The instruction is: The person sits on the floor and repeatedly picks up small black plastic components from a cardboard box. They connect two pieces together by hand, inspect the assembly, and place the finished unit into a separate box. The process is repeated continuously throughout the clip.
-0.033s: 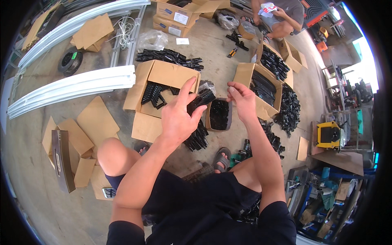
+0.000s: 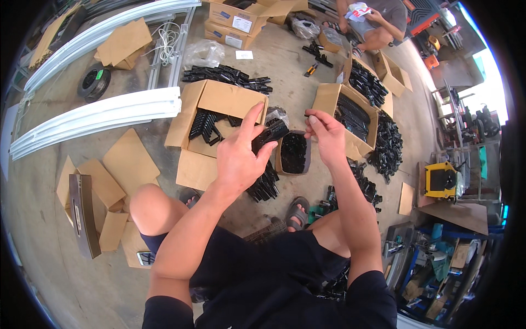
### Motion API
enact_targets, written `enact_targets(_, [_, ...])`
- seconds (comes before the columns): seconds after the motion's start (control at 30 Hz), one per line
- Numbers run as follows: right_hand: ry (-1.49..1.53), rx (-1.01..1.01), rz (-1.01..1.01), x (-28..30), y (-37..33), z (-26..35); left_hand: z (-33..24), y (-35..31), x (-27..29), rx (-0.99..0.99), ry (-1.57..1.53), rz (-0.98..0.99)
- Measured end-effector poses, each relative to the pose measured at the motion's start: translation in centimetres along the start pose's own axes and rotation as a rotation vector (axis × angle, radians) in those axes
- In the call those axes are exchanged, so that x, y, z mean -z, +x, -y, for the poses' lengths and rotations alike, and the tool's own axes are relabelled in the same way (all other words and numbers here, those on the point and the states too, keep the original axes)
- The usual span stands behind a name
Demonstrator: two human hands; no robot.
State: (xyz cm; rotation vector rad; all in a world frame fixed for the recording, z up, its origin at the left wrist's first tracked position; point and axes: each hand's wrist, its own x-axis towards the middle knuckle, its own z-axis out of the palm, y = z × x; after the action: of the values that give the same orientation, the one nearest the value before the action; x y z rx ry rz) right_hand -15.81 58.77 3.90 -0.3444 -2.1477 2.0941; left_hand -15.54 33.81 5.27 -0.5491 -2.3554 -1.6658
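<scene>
My left hand (image 2: 239,156) grips a black tube-shaped plastic part (image 2: 275,130), its index finger stretched out ahead and its thumb along the near side. Across from it, my right hand (image 2: 327,137) pinches something small and dark at its fingertips, too small to name. Between and below the hands stands a small open box (image 2: 294,171) of little black pieces. A large open carton (image 2: 189,118) with rows of black parts lies beyond my left hand. Under that hand is a pile of black parts (image 2: 264,185) on the floor.
To the right stand open cartons (image 2: 327,98) of black parts, with a loose heap (image 2: 388,148) beside them. White curved panels (image 2: 98,119) and flattened cardboard (image 2: 131,159) lie left. At the back right a person (image 2: 378,24) sits holding something white. A phone (image 2: 146,259) lies by my left knee.
My right hand has shifted very slightly, and the dark tip at its fingers shows more plainly. My left hand keeps its hold on the black part.
</scene>
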Motion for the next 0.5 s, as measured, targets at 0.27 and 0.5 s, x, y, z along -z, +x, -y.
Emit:
enact_targets(0.27, [-0.033, 0.195, 0.078, -2.7, -6.6, 2.7, -0.8, -2.1, -1.5, -0.145, 0.214, 0.149])
enact_targets(0.5, [-0.440, 0.613, 0.070, -2.7, -6.7, 1.7, -0.8, -2.5, -2.1, -0.244, 0.404, 0.189])
